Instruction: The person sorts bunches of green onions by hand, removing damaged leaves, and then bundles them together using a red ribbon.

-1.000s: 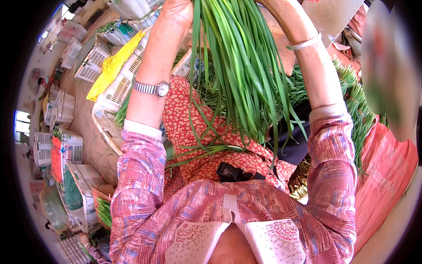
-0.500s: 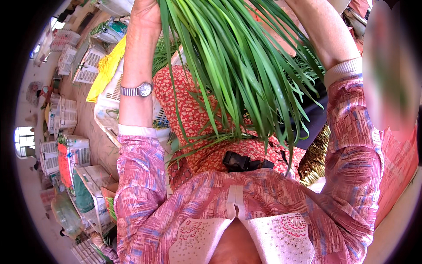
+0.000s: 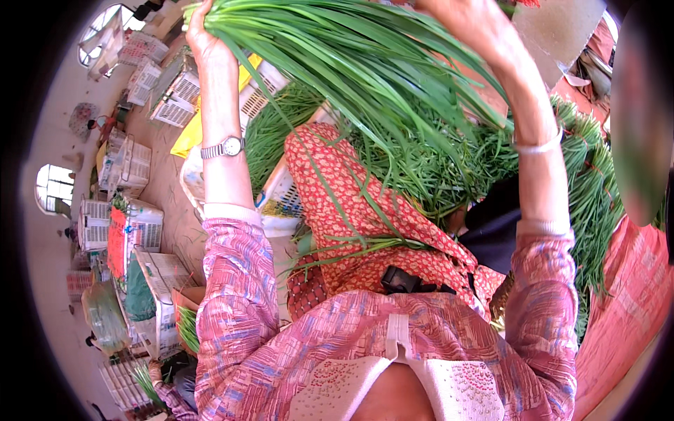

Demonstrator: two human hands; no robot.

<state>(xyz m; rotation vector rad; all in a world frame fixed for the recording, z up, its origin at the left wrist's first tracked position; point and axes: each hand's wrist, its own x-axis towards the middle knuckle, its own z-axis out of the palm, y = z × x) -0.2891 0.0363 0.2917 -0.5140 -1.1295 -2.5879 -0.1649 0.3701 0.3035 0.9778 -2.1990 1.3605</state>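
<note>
Near the top edge, my left hand [image 3: 209, 31] is closed around the pale stem ends of a bunch of garlic chives [image 3: 337, 52]. The long flat leaves fan out to the right, and a few loose ones hang down over my red floral apron [image 3: 358, 189]. My right hand [image 3: 467, 21] is over the upper side of the bunch, its fingers smeared by motion and partly cut off by the frame. Beneath the bunch, more loose garlic chives [image 3: 435, 168] lie in a pile beyond my lap.
A white crate [image 3: 281, 203] with greens stands left of my knee. Several white crates [image 3: 144, 231] line the floor at the left, and a yellow cloth [image 3: 186, 137] hangs by one. Tied green bunches [image 3: 590, 182] and a red sheet [image 3: 625, 281] are at the right. Another person's sleeve [image 3: 172, 400] shows lower left.
The bunch has swung from hanging down toward me to lying more sideways, leaves pointing right. My left hand has shifted left, my right hand has come further into view, and the view has turned.
</note>
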